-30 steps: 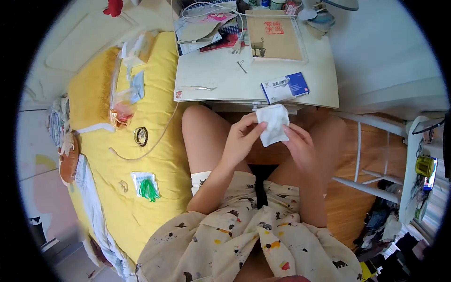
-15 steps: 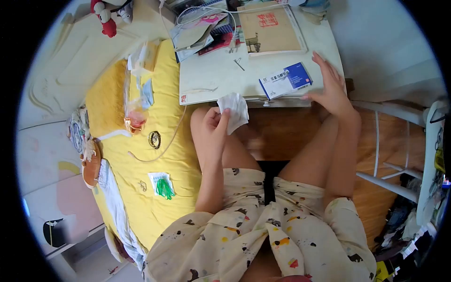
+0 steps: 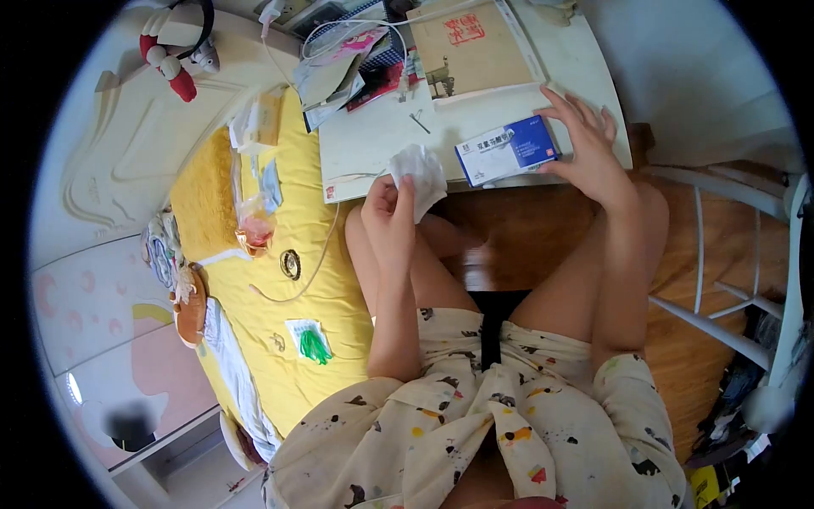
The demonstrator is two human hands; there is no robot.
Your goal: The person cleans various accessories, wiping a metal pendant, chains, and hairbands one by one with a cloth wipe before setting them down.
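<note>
My left hand [image 3: 392, 210] pinches a crumpled white tissue [image 3: 419, 180] between thumb and fingers, just off the front edge of the white desk [image 3: 373, 148]. My right hand [image 3: 587, 146] is open, its fingers spread around the right end of a blue-and-white medicine box [image 3: 506, 151]. The box lies flat near the desk's front edge. The thumb is by its near right corner, and the index finger arches beyond its far side. Whether the thumb touches the box I cannot tell.
A brown-covered book [image 3: 471, 47] lies behind the box, near a small metal hairpin [image 3: 420, 122]. Papers and a white cable fill the desk's left rear. On the yellow bed [image 3: 322, 263] sit a bracelet [image 3: 290, 265] and a packet with green strands [image 3: 314, 346]. A white chair [image 3: 721, 335] stands right.
My right hand has come in from the right, closer to the medicine box, with its fingers spread about the box's end. The left hand still holds the tissue. The camera view has shifted slightly.
</note>
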